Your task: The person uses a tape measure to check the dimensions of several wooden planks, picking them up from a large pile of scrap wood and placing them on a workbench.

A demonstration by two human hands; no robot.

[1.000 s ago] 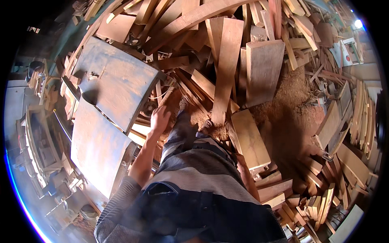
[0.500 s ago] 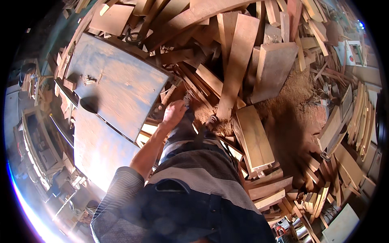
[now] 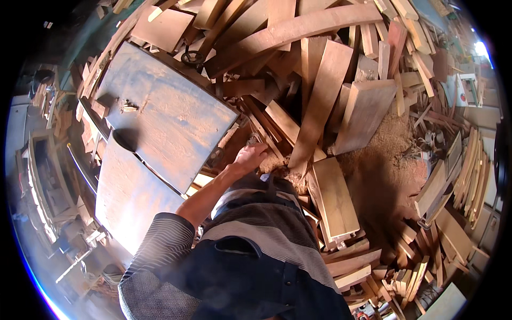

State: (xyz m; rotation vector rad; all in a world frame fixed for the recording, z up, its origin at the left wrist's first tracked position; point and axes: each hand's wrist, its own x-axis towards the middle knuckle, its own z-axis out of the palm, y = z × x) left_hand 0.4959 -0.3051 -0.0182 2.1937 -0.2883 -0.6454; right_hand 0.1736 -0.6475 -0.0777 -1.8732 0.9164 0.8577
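My left hand (image 3: 251, 157) reaches past the right corner of a flat metal machine table (image 3: 165, 117), low over the sawdust. Its fingers are curled, seemingly round a small greyish thing that I cannot make out. Close to the fingers, thin wood strips (image 3: 262, 128) and a broad plank (image 3: 322, 104) lean down into the sawdust (image 3: 298, 181). A dark rounded plate (image 3: 125, 140) stands at the slot across the table. My right hand is out of the picture, its arm hidden by my body and the dark apron (image 3: 240, 277).
Wood offcuts are heaped along the far side, with a long curved board (image 3: 298, 29) on top. Near a black handwheel (image 3: 192, 56) lies a square board (image 3: 161, 30). Right of my body stands a thick wooden block (image 3: 336, 197). Small scraps (image 3: 129, 105) rest on the table.
My left hand has moved rightward and slightly nearer, away from the machine table's corner. The whole view has shifted, so the table and wood sit lower and farther right.
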